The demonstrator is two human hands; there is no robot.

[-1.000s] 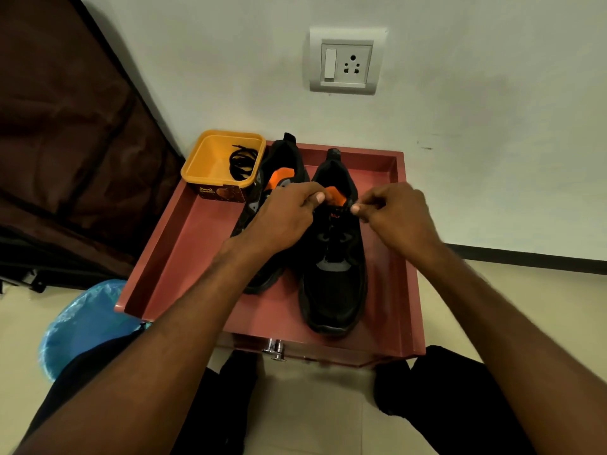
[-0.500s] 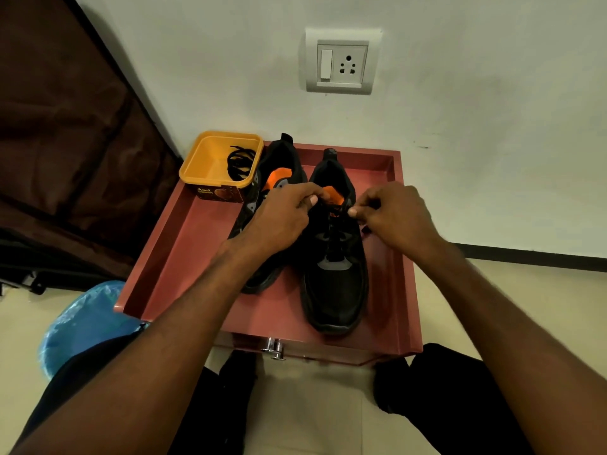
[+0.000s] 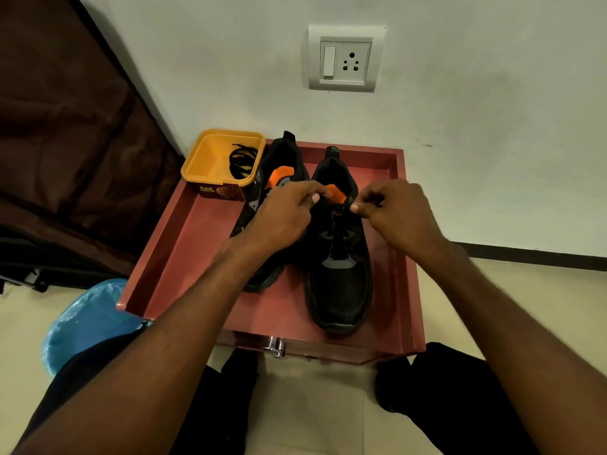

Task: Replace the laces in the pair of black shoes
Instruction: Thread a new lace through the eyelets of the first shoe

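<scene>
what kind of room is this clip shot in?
Probably a home room, at floor level: a wall socket low on the plaster wall, a tiled floor, and shoes laid out on a small maroon drawer unit.

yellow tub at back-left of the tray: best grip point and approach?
Pinch the yellow tub's near-left rim from above, with fingers straddling the wall. It stands upright and open-topped, so the rim is exposed. Its right wall sits close beside the left black shoe, and the coiled black lace lies inside toward the right.
</scene>
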